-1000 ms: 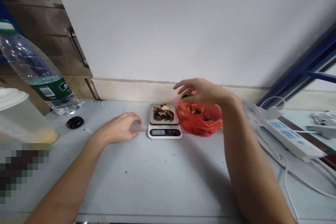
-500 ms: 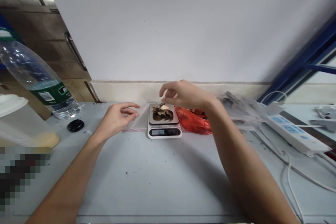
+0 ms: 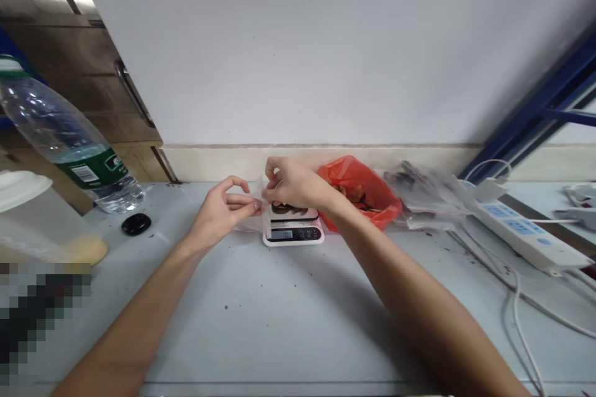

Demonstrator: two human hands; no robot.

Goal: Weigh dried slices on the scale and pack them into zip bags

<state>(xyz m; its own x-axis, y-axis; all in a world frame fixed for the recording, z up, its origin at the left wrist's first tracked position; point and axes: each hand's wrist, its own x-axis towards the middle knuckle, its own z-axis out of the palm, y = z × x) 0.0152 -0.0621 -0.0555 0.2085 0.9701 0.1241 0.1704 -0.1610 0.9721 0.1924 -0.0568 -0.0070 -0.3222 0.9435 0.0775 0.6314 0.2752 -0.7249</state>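
A clear plastic bag stands at the left side of a white digital kitchen scale. My left hand grips the bag's left side between thumb and fingers. At the bag's upper edge, my right hand is closed in a pinch, reaching across the scale. Dark dried pieces lie on the scale's plate, mostly hidden under my right hand. The digits on its display are too small to read. Just right of the scale, an open red plastic bag holds brownish dried pieces.
On the left stand a water bottle, a lidded plastic container and a small black round object. More clear bags, a white power strip and cables lie right. A wall rises behind.
My right hand has moved left from above the scale to the clear bag and pinches it. My left hand has shifted slightly right. The bag's edge is now raised.
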